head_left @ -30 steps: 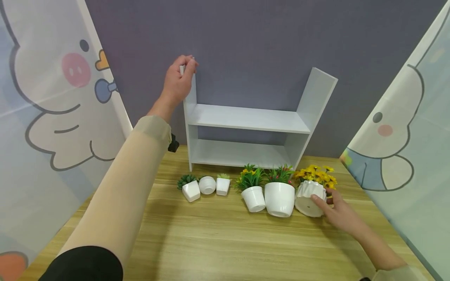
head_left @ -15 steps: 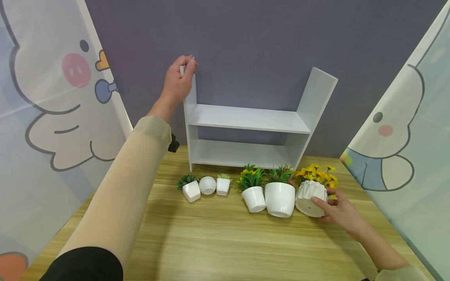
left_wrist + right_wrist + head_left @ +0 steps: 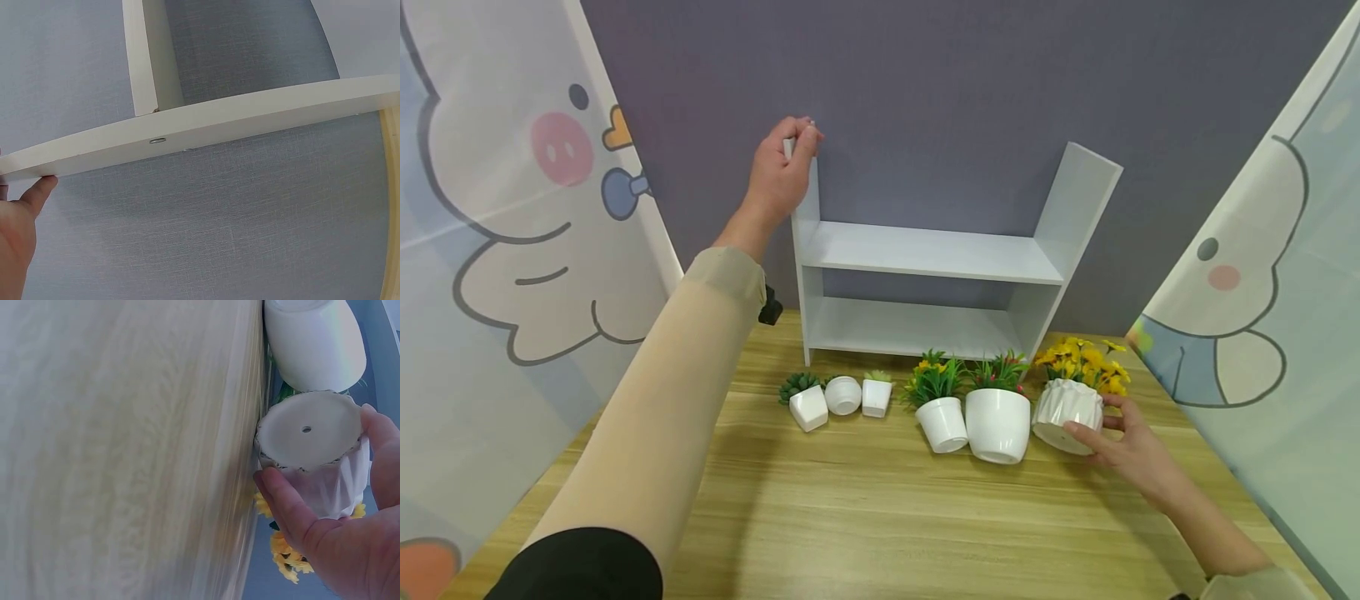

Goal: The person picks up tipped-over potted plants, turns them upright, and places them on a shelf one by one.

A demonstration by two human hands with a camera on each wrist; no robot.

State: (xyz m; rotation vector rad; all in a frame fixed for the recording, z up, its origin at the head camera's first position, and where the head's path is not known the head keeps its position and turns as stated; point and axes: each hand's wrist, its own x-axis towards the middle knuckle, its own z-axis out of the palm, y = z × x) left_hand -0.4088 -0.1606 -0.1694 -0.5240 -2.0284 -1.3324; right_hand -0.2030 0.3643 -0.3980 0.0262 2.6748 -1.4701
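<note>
Our right hand (image 3: 1126, 458) is at four o'clock from the centre of the head view, its thumb and fingers curled round the ruffled white pot (image 3: 1067, 412) and parted about as wide as the pot's own girth. We see that pot tilted, base toward us and yellow flowers (image 3: 1086, 364) pointing away; the right wrist view shows a small drain hole (image 3: 306, 429) in the base. Whether its rim touches the table (image 3: 865, 517) we cannot tell. At eleven o'clock our left hand (image 3: 782, 171) grips the upper end of the left side panel of the white shelf (image 3: 932, 250) — thumb on one face, fingers on the other. Just beside the ruffled one, between four and five o'clock, we have the rounded white pot (image 3: 997, 425) with a red-dotted green plant, and at five the slimmer white pot (image 3: 942, 427) with yellow and green leaves. Three small pots lie in a row from seven to six o'clock — the angular pot (image 3: 808, 408) with a dark succulent, the round little pot (image 3: 843, 395) and the tapered pot (image 3: 876, 400) with pale green leaves.
</note>
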